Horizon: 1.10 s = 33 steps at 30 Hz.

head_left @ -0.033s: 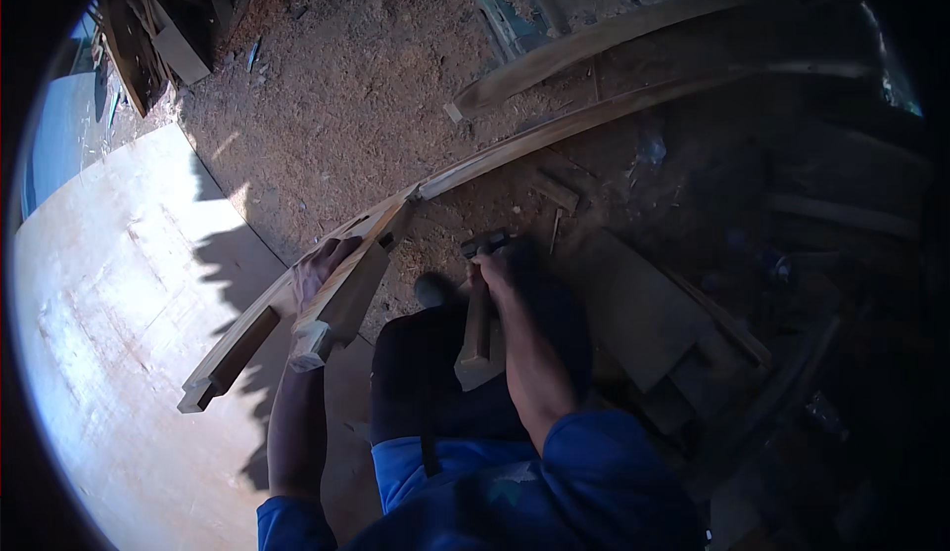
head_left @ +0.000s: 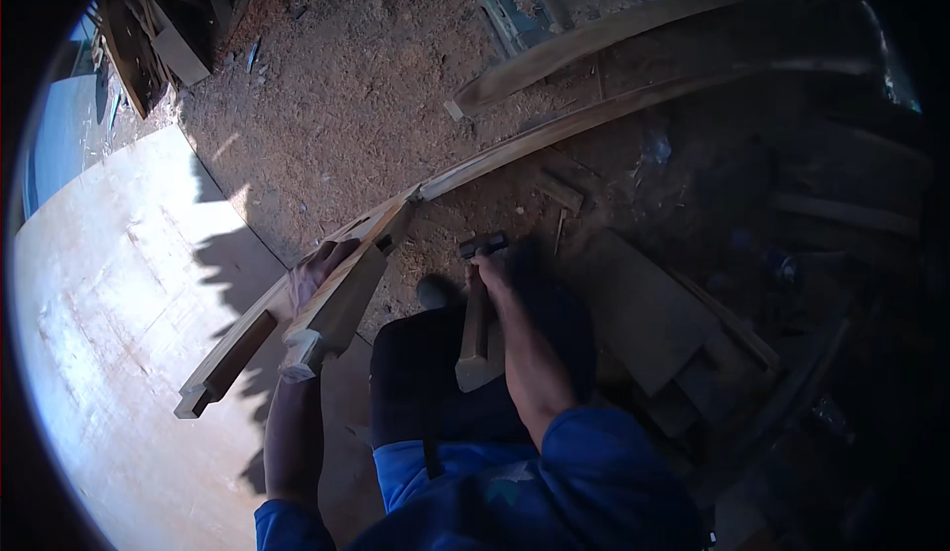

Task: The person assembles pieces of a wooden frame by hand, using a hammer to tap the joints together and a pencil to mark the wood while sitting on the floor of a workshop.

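My left hand (head_left: 313, 269) is closed around a pale timber piece (head_left: 341, 299) with a cut, stepped end tipped up toward me. Beside it lies another length of wood (head_left: 230, 353) with a notched end, and the two meet near the end of a long curved wooden rail (head_left: 554, 136). Close to my legs, my right hand (head_left: 492, 269) grips a hammer (head_left: 483, 245) just below its dark metal head. A thick wooden bar (head_left: 475, 338) runs from under that hand toward me; it looks like the handle, though the hand hides where they join.
A sunlit plywood sheet (head_left: 129, 284) lies at the left. Shavings cover the brown ground (head_left: 336, 86). Beyond the rail rests a second curved board (head_left: 594, 46). Flat offcuts (head_left: 643, 314) lie in shadow at the right, and scrap wood (head_left: 148, 37) leans at the far left.
The near end of the timber in my left hand has shifted slightly left and toward me. The hammer head has turned a little and shows more fully.
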Motion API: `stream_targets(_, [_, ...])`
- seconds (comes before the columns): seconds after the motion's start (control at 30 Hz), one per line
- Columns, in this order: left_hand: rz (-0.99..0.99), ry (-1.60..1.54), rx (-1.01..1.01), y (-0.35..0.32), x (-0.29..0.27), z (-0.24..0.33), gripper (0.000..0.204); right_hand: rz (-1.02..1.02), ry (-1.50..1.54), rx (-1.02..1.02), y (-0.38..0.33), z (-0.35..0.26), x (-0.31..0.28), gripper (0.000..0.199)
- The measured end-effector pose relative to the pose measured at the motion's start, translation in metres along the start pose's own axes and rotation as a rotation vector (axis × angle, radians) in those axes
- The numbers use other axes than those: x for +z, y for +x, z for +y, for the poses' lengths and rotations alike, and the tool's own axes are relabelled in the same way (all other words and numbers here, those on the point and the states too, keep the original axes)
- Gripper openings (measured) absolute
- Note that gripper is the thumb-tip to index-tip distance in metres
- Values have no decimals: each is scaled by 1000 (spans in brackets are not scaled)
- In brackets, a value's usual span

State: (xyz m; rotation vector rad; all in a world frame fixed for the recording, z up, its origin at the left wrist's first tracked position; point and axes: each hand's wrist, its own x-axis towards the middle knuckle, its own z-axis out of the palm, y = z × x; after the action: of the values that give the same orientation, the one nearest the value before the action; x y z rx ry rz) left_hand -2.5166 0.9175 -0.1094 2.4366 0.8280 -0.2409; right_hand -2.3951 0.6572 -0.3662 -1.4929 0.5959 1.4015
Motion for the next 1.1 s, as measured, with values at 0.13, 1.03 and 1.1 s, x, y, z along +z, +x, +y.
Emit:
stream_targets(0.13, [71, 56, -8, -4, 8, -1, 42, -214, -42, 25, 31, 22, -2, 11])
stream_targets(1.03, [535, 329, 421, -1, 37, -44, 38, -928, -668, -123, 67, 43, 107, 19])
stream_targets(1.1, [462, 480, 446, 7, 34, -46, 26, -946, -649, -159, 108, 46, 131, 19])
